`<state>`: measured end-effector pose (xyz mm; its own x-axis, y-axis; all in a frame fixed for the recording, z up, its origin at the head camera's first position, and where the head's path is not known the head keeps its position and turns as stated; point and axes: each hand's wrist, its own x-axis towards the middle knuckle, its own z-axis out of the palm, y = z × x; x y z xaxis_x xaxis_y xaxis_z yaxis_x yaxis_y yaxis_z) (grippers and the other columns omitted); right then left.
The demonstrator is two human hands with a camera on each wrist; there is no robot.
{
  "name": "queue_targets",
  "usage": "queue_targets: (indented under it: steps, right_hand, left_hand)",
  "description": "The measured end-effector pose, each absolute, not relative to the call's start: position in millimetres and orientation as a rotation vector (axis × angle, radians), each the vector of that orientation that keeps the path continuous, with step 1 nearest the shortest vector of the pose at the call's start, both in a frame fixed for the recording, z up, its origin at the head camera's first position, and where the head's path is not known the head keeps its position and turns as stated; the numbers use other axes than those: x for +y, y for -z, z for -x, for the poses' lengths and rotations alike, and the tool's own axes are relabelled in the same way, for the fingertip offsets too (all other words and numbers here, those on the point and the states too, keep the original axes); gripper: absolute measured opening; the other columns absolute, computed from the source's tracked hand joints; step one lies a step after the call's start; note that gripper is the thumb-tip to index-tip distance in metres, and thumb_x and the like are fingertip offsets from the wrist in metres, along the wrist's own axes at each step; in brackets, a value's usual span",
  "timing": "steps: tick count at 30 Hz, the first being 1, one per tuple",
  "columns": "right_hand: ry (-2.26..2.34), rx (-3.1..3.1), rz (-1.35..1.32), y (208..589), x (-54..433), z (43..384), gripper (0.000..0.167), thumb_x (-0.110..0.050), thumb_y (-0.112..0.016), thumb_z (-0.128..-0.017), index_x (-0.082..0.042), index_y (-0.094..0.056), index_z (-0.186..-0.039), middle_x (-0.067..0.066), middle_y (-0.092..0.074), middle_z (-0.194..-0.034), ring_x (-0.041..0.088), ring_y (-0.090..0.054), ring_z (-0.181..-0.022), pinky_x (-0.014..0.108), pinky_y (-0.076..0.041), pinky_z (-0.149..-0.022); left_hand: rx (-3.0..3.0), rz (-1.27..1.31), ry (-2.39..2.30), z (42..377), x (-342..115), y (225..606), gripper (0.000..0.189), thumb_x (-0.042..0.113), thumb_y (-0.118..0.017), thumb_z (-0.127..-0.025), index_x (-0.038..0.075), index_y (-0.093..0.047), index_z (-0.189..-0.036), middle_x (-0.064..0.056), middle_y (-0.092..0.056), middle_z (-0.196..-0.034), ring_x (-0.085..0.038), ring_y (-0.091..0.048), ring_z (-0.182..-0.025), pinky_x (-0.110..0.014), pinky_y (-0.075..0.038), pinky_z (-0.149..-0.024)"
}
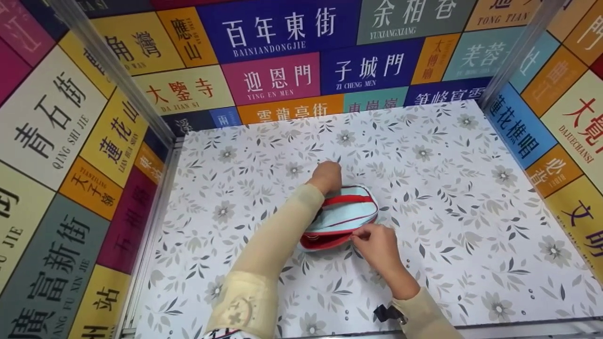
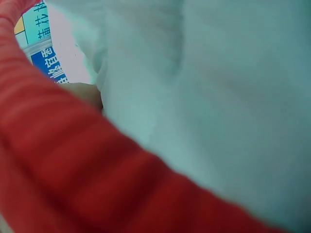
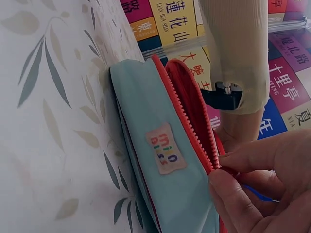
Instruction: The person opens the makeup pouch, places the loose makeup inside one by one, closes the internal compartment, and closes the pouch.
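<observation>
A light blue zip pouch [image 1: 346,215] with red trim and a red strap [image 1: 349,199] lies on the table. Its red zipper [image 3: 189,124] is partly undone, and the red lining shows through the gap. My right hand [image 1: 379,242] pinches the zipper between thumb and forefinger where the teeth meet; the pull itself is hidden. At the pouch's far end my left hand [image 1: 328,175] bends down and grips it, fingertips out of sight. Blue cloth and the blurred red strap [image 2: 87,150] fill most of the left wrist view. A coloured-letter label [image 3: 166,148] sits on the pouch's side.
The table [image 1: 452,226] has a white cover printed with grey leaves and flowers. Panels of coloured street-name signs [image 1: 278,77] stand at the back and both sides, with metal corner posts [image 1: 523,54] between them.
</observation>
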<state>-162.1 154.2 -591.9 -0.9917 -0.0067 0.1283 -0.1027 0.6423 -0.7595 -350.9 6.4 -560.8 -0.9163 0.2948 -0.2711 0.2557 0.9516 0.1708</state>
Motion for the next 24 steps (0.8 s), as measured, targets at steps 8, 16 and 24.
queue_targets:
  steps: [8,16,24]
  right_hand:
    - [-1.283,-2.718,-0.144,591,143,159,0.013,-0.006,-0.086,-0.081,-0.015,-0.08,-0.075,-0.003,-0.075,-0.072,0.01,-0.066,-0.068,0.025,-0.051,-0.065]
    - [-1.298,-2.709,-0.179,592,129,156,0.012,-0.007,-0.087,-0.081,-0.014,-0.08,-0.075,-0.004,-0.075,-0.07,0.01,-0.066,-0.065,0.025,-0.051,-0.061]
    - [-1.301,-2.685,-0.221,595,113,153,0.013,-0.006,-0.086,-0.081,-0.015,-0.079,-0.075,-0.004,-0.075,-0.072,0.01,-0.067,-0.067,0.029,-0.054,-0.065]
  left_hand:
    - [2.804,-0.407,-0.16,355,8,564,0.028,0.014,-0.061,-0.097,0.002,-0.076,-0.117,-0.014,-0.076,-0.122,-0.03,-0.071,-0.113,-0.04,-0.057,-0.102]
    - [2.814,-0.402,-0.163,353,9,563,0.026,0.014,-0.062,-0.096,0.002,-0.077,-0.114,-0.014,-0.076,-0.119,-0.03,-0.071,-0.11,-0.04,-0.057,-0.1]
    - [2.818,-0.392,-0.182,351,8,562,0.025,0.013,-0.06,-0.097,0.002,-0.077,-0.112,-0.013,-0.076,-0.12,-0.029,-0.071,-0.111,-0.039,-0.056,-0.101]
